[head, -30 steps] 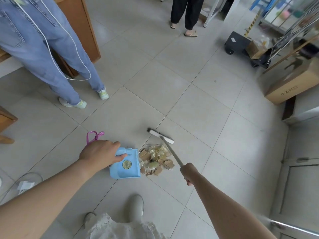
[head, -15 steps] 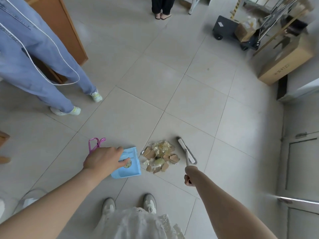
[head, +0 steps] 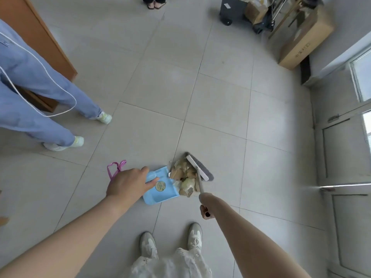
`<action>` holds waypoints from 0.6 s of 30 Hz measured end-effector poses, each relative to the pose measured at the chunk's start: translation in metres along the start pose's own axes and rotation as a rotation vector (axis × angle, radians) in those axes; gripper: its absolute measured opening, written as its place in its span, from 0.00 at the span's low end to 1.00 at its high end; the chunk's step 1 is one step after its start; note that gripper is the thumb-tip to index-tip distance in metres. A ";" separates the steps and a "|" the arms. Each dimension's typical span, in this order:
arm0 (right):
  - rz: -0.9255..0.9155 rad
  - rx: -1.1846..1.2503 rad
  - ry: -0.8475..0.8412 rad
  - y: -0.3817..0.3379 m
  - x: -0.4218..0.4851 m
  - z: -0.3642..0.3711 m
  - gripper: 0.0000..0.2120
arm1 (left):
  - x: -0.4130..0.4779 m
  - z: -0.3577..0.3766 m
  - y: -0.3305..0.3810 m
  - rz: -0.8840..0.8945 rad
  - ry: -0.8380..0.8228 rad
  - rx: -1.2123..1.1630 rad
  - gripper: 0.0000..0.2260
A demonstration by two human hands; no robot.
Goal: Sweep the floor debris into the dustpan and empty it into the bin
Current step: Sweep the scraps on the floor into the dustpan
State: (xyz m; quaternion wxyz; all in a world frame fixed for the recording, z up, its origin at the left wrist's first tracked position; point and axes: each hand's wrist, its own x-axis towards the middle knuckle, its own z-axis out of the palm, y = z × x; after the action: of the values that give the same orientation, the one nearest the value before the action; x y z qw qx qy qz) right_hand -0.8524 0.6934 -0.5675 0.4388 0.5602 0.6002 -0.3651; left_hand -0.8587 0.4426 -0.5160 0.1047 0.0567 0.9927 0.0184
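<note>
A light blue dustpan (head: 162, 189) lies on the tiled floor with its mouth facing right. My left hand (head: 128, 185) grips its handle from the left. A pile of cardboard scraps and yellowish wrappers (head: 183, 175) sits at the pan's open edge. A small brush (head: 198, 167) with a white back and grey bristles rests against the pile's right side. My right hand (head: 205, 205) holds the brush's thin handle near its end. No bin is in view.
A pink loop (head: 115, 167) lies on the floor left of my hand. A person in blue jeans (head: 40, 97) stands at the left by a wooden cabinet (head: 40, 37). A cardboard box (head: 305, 41) and a black cart (head: 230, 9) stand at the back right. My shoes (head: 148, 245) are below.
The brush has swung from behind the pile to its right side and now presses the scraps toward the dustpan. The camera view has tilted further down.
</note>
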 end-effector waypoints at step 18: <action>-0.002 -0.281 0.075 0.007 -0.057 0.003 0.12 | -0.022 -0.008 -0.014 0.033 -0.004 -0.084 0.20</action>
State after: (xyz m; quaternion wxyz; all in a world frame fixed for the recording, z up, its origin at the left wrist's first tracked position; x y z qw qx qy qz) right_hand -0.8461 0.6716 -0.5150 0.4896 0.5060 0.6621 -0.2567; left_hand -0.8407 0.4260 -0.5047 0.1088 0.0687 0.9898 0.0616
